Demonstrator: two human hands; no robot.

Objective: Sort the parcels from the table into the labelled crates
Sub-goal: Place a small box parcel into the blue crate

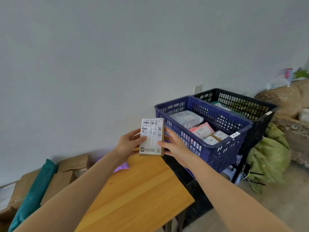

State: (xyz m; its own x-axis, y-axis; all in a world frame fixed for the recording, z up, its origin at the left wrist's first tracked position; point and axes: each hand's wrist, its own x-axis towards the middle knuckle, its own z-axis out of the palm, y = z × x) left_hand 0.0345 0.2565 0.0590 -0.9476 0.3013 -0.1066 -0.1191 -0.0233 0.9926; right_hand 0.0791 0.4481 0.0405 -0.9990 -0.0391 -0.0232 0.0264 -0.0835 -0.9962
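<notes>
The table (142,190) sits just left of the blue crate (200,148), and its near part is bare wood. At its far end, well left of the blue crate, cardboard boxes (66,171), a green roll (36,186) and a purple bag (120,166) are still waiting, so I judge a good share of the sorting is left. The blue crate already holds a white bag (186,118), a pink packet (201,130) and small boxes (219,135). The black crate (242,101), touching it on the far right side, shows only a little inside. Each crate has a small white tag at a corner, too small for me to read. The parcel (151,137) I am sorting is up in the air, just left of the blue crate's near wall. It stands on end with its long axis upright, its label facing me and the barcode end on top. My left hand (128,143) grips its left edge, thumb across the label. My right hand (175,144) holds the right edge, thumb on the front.
</notes>
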